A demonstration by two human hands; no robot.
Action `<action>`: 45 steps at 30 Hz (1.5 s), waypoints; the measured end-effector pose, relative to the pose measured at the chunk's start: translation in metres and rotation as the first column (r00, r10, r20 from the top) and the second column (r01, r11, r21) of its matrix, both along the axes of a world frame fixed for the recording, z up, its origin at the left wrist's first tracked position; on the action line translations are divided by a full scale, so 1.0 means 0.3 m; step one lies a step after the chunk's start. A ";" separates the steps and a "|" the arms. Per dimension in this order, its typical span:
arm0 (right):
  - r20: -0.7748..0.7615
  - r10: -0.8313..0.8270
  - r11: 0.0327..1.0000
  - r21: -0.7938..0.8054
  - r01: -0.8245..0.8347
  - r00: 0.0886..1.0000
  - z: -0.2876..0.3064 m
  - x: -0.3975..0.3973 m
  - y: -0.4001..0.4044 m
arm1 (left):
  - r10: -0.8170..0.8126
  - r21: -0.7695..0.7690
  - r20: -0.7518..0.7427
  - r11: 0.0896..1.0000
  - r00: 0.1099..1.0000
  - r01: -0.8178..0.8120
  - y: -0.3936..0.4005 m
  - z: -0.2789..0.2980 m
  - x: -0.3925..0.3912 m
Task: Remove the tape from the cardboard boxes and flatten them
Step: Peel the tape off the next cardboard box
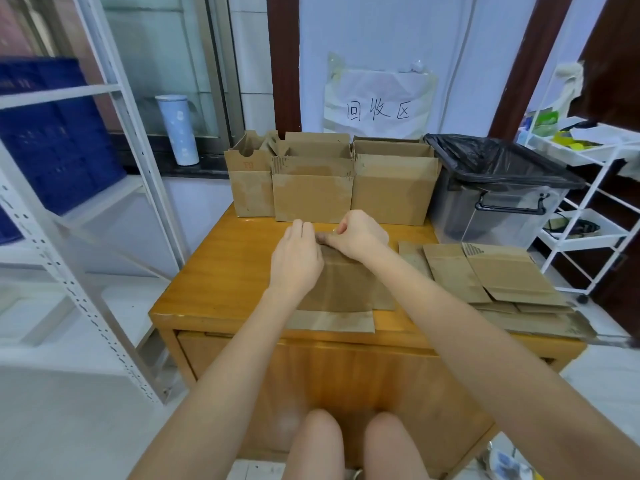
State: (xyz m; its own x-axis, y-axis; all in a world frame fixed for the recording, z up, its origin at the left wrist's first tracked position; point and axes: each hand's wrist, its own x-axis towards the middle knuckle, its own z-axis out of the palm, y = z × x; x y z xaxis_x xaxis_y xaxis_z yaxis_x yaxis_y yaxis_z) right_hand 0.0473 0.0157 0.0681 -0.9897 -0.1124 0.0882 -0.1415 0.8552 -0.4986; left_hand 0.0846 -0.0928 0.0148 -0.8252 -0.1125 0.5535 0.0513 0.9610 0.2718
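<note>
Two hands at work on one brown, partly flattened cardboard box (341, 289) lying mid-table on the orange wooden table (221, 271), long axis running away from the body, with its far edge directly under the fingertips. Left hand (298, 261) laid over the box's left side with fingers fairly straight, pressing down; right hand (356, 237) curled, apparently pinching a strip of clear tape (329, 233) at that far edge, though too blurred to confirm. Equally near, both arms reaching forward, wrists close together.
</note>
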 end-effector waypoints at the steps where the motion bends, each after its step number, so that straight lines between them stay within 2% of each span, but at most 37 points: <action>1: -0.025 -0.003 1.000 0.026 0.004 1.000 -0.003 0.003 -0.005 | 0.001 -0.003 -0.002 1.000 1.000 -0.001 0.000 0.002 0.001; 4: 0.010 0.055 0.997 0.055 -0.055 0.998 0.005 0.003 0.002 | 0.002 -0.016 -0.006 1.000 1.000 -0.002 0.002 0.005 0.005; 7: 0.158 0.134 0.991 -0.045 -0.129 0.978 0.035 -0.010 0.023 | 0.009 -0.021 0.001 1.000 1.000 -0.009 0.000 0.002 0.004; 10: 0.253 0.122 0.983 -0.164 -0.081 0.960 0.057 -0.010 0.031 | 0.015 -0.018 0.008 1.000 1.000 -0.015 0.004 0.006 0.004; 20: 0.301 0.074 0.942 -0.334 0.032 0.951 0.104 -0.023 0.095 | 0.035 -0.026 0.016 0.999 0.999 -0.035 -0.001 0.011 0.006; 25: 0.392 0.171 0.856 -0.513 0.061 0.904 0.121 -0.018 0.189 | 0.030 -0.028 0.015 0.999 0.999 -0.030 -0.002 0.009 0.002; 32: 0.338 0.197 0.882 -0.472 -0.016 0.920 0.101 -0.016 0.196 | 0.014 -0.044 0.016 0.999 1.000 -0.013 0.003 0.007 0.003; 39: 0.251 0.079 0.935 -0.354 0.016 0.965 0.065 -0.019 0.147 | 0.015 -0.045 0.028 0.999 0.999 -0.014 0.009 0.012 0.005; 45: 0.298 0.153 0.952 -0.300 -0.060 0.942 0.123 -0.017 0.142 | 0.031 -0.052 0.021 0.998 0.999 -0.030 0.003 0.009 0.002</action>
